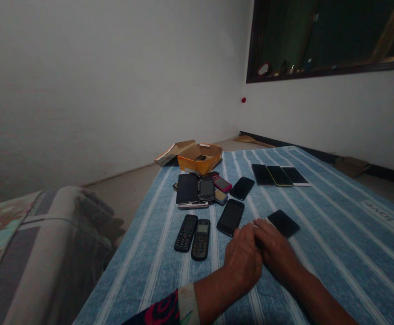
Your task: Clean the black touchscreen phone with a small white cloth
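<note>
My left hand (pixel 242 257) and my right hand (pixel 275 252) rest side by side on the blue striped cloth (pixel 335 234), touching each other. Both have their fingers curled in and hold nothing. A black smartphone (pixel 283 222) lies just beyond my right hand. Another black smartphone (pixel 231 216) lies just beyond my left hand. Two black keypad phones (pixel 185 232) (pixel 200 233) lie side by side to the left of my hands.
A pile of several phones (pixel 199 189) and a single black phone (pixel 242 188) lie further back. Three smartphones (pixel 279 176) sit in a row at the far right. An orange box (pixel 200 159) stands at the far edge. A rolled cushion (pixel 48 243) lies left.
</note>
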A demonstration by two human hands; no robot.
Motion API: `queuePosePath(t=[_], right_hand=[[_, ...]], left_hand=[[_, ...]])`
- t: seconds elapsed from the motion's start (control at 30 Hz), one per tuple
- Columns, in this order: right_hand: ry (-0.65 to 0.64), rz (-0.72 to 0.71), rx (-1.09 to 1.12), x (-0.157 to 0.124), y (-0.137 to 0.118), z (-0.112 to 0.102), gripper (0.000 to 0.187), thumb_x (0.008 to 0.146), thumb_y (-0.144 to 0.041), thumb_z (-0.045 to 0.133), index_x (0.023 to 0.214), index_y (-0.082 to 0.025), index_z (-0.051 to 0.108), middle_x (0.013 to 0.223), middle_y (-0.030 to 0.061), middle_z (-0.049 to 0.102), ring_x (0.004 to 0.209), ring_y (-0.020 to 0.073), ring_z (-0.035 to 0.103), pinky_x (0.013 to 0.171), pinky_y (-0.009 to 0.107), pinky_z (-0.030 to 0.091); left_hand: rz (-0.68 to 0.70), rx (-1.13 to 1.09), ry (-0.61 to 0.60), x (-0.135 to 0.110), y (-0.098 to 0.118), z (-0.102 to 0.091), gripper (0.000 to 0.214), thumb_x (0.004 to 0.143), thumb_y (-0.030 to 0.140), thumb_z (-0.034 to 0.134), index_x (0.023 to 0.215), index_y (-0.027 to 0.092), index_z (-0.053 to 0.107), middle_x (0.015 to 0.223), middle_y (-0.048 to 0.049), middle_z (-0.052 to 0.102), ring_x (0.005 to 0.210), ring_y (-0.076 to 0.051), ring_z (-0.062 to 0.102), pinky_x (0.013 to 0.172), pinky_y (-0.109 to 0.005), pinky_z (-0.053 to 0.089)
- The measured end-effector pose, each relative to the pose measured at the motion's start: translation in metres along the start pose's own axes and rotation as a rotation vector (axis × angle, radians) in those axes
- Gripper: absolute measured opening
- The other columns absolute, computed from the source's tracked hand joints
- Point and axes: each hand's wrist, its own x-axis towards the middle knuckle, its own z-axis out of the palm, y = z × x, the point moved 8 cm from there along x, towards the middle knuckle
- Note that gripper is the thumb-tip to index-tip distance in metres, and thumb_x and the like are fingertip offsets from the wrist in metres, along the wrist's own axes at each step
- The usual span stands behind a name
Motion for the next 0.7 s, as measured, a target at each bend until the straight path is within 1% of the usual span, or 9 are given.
queuePosePath(t=[0.1, 0.17, 0.23, 0.4, 0.57, 0.7], right_hand=[[-0.027, 0.005, -0.021, 0.005, -0.004, -0.003, 0.034, 0.086, -0.005, 0.042, 0.108, -0.02, 0.064, 0.111, 0.0098, 0.062, 0.108, 0.0226, 0.054, 0.097, 0.039, 0.042], [-0.057, 0.01, -0.046, 0.008, -0.005, -0.002, 0.028, 0.087, -0.007, 0.043, 0.102, -0.02, 0.064, 0.103, 0.0088, 0.062, 0.1, 0.022, 0.055, 0.093, 0.037, 0.043], [-0.073, 0.017, -0.073, 0.011, -0.004, -0.001, 0.025, 0.087, -0.008, 0.045, 0.097, -0.02, 0.065, 0.099, 0.008, 0.061, 0.096, 0.0218, 0.054, 0.09, 0.036, 0.042], [-0.087, 0.042, -0.104, 0.016, -0.002, -0.003, 0.024, 0.086, -0.006, 0.046, 0.092, -0.02, 0.065, 0.098, 0.0069, 0.062, 0.097, 0.0209, 0.053, 0.09, 0.034, 0.04], [-0.124, 0.082, -0.124, 0.02, 0.0, -0.004, 0.02, 0.088, -0.011, 0.046, 0.086, -0.02, 0.064, 0.091, 0.0061, 0.06, 0.092, 0.0203, 0.053, 0.086, 0.033, 0.039], [-0.13, 0.106, -0.119, 0.023, 0.002, -0.004, 0.021, 0.089, -0.011, 0.045, 0.083, -0.02, 0.063, 0.087, 0.0056, 0.059, 0.089, 0.0192, 0.053, 0.085, 0.032, 0.038]], left_hand=[[0.007, 0.017, 0.037, -0.002, -0.002, 0.0, 0.06, 0.079, 0.014, 0.047, 0.137, 0.011, 0.034, 0.138, -0.0188, 0.049, 0.127, -0.034, 0.044, 0.109, -0.054, 0.033], [0.023, 0.021, 0.072, -0.004, -0.002, -0.002, 0.058, 0.08, 0.015, 0.047, 0.136, 0.013, 0.035, 0.136, -0.0181, 0.05, 0.126, -0.034, 0.045, 0.109, -0.055, 0.033], [0.034, 0.033, 0.074, -0.004, -0.001, -0.002, 0.056, 0.08, 0.015, 0.048, 0.134, 0.014, 0.037, 0.133, -0.017, 0.052, 0.123, -0.033, 0.047, 0.107, -0.054, 0.035], [0.039, 0.086, 0.039, -0.002, 0.002, -0.004, 0.051, 0.081, 0.016, 0.047, 0.131, 0.016, 0.038, 0.127, -0.0148, 0.056, 0.115, -0.031, 0.05, 0.104, -0.05, 0.038], [0.051, 0.076, 0.052, -0.003, 0.003, -0.004, 0.054, 0.081, 0.014, 0.047, 0.133, 0.014, 0.035, 0.13, -0.016, 0.054, 0.117, -0.032, 0.049, 0.104, -0.051, 0.039], [0.067, 0.064, 0.083, -0.005, 0.002, -0.002, 0.06, 0.079, 0.012, 0.047, 0.137, 0.015, 0.031, 0.133, -0.0149, 0.052, 0.122, -0.031, 0.047, 0.106, -0.051, 0.037]])
